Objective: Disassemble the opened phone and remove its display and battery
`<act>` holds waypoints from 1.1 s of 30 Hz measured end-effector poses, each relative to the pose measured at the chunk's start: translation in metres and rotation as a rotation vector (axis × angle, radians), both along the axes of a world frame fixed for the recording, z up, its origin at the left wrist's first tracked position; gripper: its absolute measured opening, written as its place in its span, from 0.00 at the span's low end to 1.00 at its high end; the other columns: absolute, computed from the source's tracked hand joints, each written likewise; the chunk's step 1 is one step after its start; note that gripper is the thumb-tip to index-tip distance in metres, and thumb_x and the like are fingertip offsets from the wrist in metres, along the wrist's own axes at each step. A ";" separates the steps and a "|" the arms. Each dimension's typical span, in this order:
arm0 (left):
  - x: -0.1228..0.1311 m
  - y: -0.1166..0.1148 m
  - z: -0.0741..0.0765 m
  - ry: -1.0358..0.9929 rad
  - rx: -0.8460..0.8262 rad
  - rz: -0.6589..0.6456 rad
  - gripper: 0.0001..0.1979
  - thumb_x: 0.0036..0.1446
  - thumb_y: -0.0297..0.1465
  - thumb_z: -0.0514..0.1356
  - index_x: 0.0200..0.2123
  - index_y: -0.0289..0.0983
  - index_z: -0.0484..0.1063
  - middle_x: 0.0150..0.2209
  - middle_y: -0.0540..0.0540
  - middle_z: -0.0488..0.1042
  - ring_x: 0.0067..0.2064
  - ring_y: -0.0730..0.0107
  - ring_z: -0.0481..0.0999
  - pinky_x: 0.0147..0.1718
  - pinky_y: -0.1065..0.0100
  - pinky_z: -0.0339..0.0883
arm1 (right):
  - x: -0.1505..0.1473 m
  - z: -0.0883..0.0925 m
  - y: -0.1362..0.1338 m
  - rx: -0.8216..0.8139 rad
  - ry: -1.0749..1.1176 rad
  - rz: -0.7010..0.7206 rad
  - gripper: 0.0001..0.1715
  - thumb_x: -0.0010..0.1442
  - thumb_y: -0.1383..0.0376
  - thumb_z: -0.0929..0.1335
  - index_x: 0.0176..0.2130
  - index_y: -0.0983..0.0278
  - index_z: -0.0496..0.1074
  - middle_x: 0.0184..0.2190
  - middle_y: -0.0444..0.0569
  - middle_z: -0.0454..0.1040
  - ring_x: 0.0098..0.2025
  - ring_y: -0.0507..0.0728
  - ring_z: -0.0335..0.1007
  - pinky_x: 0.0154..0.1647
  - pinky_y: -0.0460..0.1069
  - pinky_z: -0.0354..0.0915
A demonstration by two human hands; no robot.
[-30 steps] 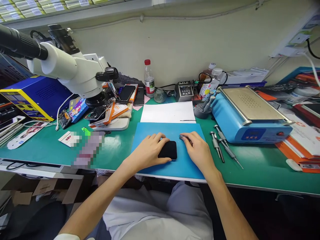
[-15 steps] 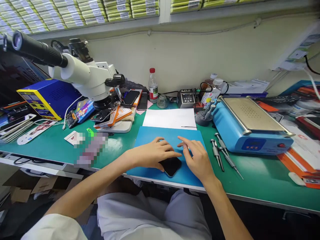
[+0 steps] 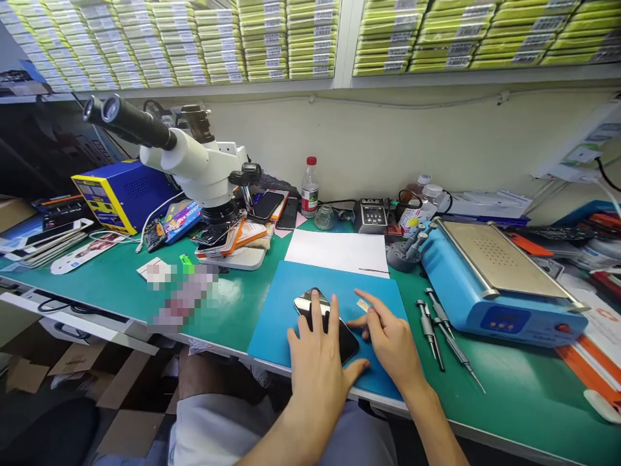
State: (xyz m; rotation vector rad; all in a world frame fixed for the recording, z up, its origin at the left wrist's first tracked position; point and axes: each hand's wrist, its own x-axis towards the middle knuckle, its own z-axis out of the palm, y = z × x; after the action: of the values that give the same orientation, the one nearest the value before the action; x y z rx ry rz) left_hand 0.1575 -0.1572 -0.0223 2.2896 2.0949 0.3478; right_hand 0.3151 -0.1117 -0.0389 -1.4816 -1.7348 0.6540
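A black smartphone (image 3: pixel 347 343) lies at a slant on the blue mat (image 3: pixel 272 323), its glossy face reflecting light near the top. My left hand (image 3: pixel 317 349) is over it with fingers spread, the fingertips on or just above the screen; part of the phone is hidden beneath. To the right of the phone is my right hand (image 3: pixel 395 343), its index finger stretched out and the other fingers partly bent. A small pale piece (image 3: pixel 362 304) shows just under that index finger; whether the finger touches it I cannot tell.
A white sheet (image 3: pixel 337 251) lies behind the mat. Several screwdrivers (image 3: pixel 449 333) rest on the right, beside a blue heating plate unit (image 3: pixel 504 285). On the left stands a microscope (image 3: pixel 204 168), with phones and boxes around its base. A bottle (image 3: pixel 309 188) stands near the wall.
My left hand has swung from the phone's left side to its near side, fingers now spread over the screen. More of the phone shows. The camera view has tilted upward.
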 end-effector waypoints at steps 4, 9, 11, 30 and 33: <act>0.006 0.010 -0.011 -0.105 -0.010 -0.016 0.63 0.48 0.61 0.72 0.78 0.41 0.52 0.76 0.24 0.52 0.56 0.24 0.72 0.47 0.31 0.70 | 0.005 0.005 -0.002 -0.088 0.085 0.049 0.28 0.72 0.57 0.57 0.59 0.62 0.76 0.32 0.47 0.84 0.24 0.56 0.76 0.32 0.51 0.75; 0.006 0.013 -0.016 -0.150 0.062 -0.062 0.52 0.60 0.54 0.67 0.78 0.40 0.51 0.75 0.26 0.56 0.62 0.21 0.68 0.53 0.24 0.64 | 0.007 0.009 -0.003 -0.155 0.154 0.090 0.29 0.71 0.52 0.60 0.55 0.64 0.79 0.30 0.49 0.84 0.26 0.58 0.79 0.31 0.52 0.77; -0.005 0.014 -0.011 -0.161 0.034 -0.145 0.47 0.64 0.46 0.65 0.78 0.39 0.49 0.75 0.29 0.57 0.63 0.25 0.68 0.56 0.27 0.65 | 0.007 0.008 -0.002 -0.149 0.150 0.061 0.28 0.71 0.52 0.60 0.53 0.64 0.79 0.28 0.48 0.82 0.28 0.58 0.80 0.33 0.52 0.77; -0.154 0.059 0.007 -0.324 -0.147 -0.625 0.39 0.61 0.39 0.73 0.71 0.46 0.60 0.63 0.41 0.73 0.65 0.53 0.73 0.63 0.54 0.70 | -0.005 0.002 0.003 0.015 -0.183 0.142 0.30 0.73 0.50 0.64 0.69 0.51 0.68 0.49 0.50 0.80 0.43 0.59 0.77 0.45 0.55 0.75; -0.157 0.062 0.007 -0.351 -0.152 -0.678 0.33 0.63 0.38 0.72 0.67 0.46 0.65 0.63 0.41 0.74 0.64 0.53 0.74 0.63 0.53 0.70 | -0.003 0.000 0.003 -0.010 -0.180 0.130 0.30 0.73 0.47 0.64 0.69 0.52 0.68 0.54 0.50 0.80 0.45 0.58 0.78 0.46 0.55 0.76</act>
State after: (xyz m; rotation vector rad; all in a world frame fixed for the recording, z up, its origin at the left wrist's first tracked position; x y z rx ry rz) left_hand 0.0005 -0.0953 -0.0153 2.4419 1.0675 0.4864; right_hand 0.3117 -0.1086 -0.0388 -1.4816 -1.9818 0.6119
